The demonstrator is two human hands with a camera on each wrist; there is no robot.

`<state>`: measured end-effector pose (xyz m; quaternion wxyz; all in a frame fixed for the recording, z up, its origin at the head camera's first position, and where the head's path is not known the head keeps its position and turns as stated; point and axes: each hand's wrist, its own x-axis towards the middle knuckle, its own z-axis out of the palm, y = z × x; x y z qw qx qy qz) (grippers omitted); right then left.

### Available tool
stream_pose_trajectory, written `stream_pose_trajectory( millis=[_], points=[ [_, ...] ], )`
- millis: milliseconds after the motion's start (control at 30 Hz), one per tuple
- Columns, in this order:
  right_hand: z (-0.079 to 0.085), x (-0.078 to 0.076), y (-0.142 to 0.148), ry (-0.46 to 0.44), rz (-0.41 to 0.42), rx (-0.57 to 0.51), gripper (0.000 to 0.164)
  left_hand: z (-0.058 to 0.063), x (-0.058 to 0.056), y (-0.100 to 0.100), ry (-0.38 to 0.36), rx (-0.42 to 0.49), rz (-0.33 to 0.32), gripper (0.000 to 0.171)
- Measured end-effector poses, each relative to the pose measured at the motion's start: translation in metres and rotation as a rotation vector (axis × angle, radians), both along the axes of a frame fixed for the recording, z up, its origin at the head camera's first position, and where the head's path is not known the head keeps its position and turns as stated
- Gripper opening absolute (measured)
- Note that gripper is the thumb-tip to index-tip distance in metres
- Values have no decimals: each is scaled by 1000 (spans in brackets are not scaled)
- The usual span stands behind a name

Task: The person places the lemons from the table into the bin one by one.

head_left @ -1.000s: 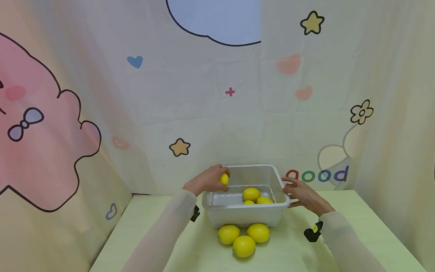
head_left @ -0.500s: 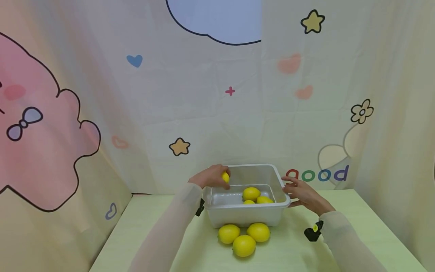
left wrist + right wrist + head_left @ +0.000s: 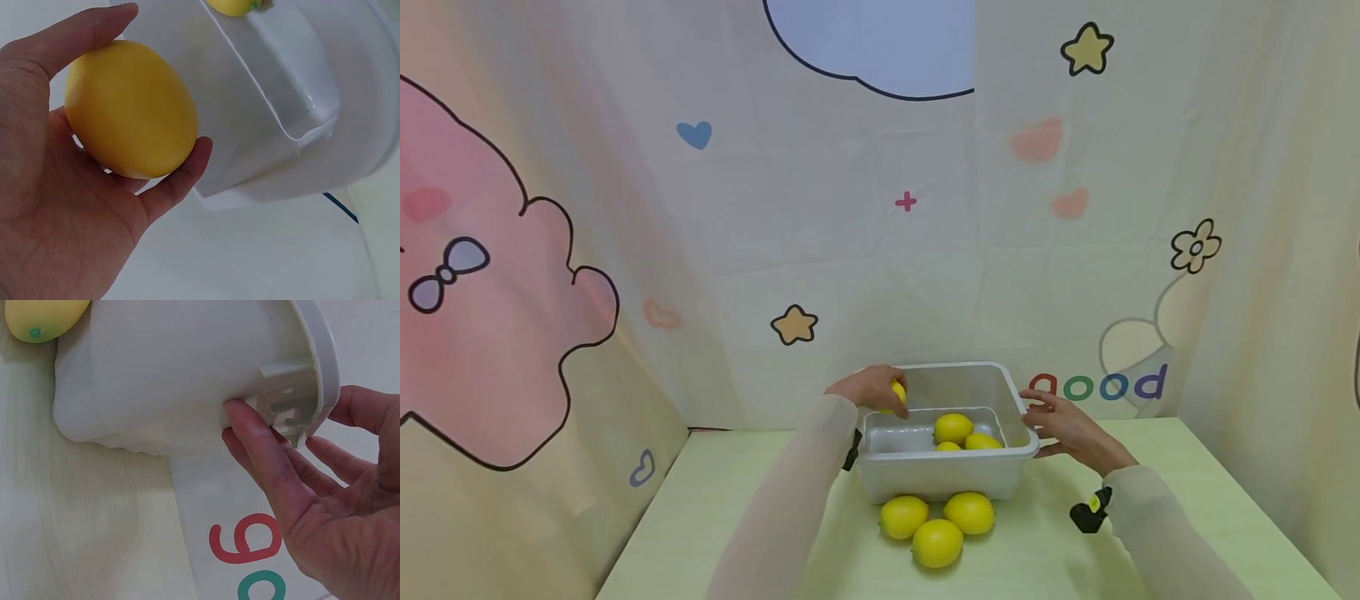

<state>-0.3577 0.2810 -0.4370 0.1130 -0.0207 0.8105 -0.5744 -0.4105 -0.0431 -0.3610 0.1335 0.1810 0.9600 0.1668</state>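
My left hand [image 3: 871, 388] holds a yellow lemon [image 3: 131, 109] between thumb and fingers, over the left side of a white plastic storage bin [image 3: 947, 479]. In the left wrist view the held lemon is apart from the bin's wall. Lying inside the bin are a few lemons [image 3: 953, 428], partly hidden by its front rim. On the other side, my right hand [image 3: 1071, 429] grips the bin's right rim, with one digit against the outer wall and a fingertip behind the rim in the right wrist view.
In front of the bin, three lemons [image 3: 937, 543] lie close together on the pale green table [image 3: 722, 517]. A printed cloth backdrop [image 3: 850, 250] hangs right behind the bin, with side curtains left and right.
My left hand and forearm have shifted slightly right, with the lemon still held and turned a little downward. The right hand and the bin look unmoved.
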Motion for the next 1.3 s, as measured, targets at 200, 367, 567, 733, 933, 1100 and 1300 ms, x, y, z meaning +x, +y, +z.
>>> stream_pose_trajectory(
  millis=[200,367,567,733,933,1100,1300],
  points=[
    [-1,-1,1,-3,-2,-2,62,-2,-4,4,-16,-2,33,40],
    [-1,0,1,-2,-2,-3,62,-7,-8,8,-1,55,6,42],
    [-1,1,1,1,7,2,61,-8,-7,12,-3,62,9,36],
    [0,1,1,2,5,2,61,-7,-6,12,-14,75,1,36],
    [0,1,0,4,2,15,61,-7,-7,10,0,78,-8,40],
    [0,2,-1,12,4,18,61,-7,-4,8,-2,81,-11,47],
    [1,3,0,16,12,10,63,-4,0,4,22,91,-50,48]
  ],
)
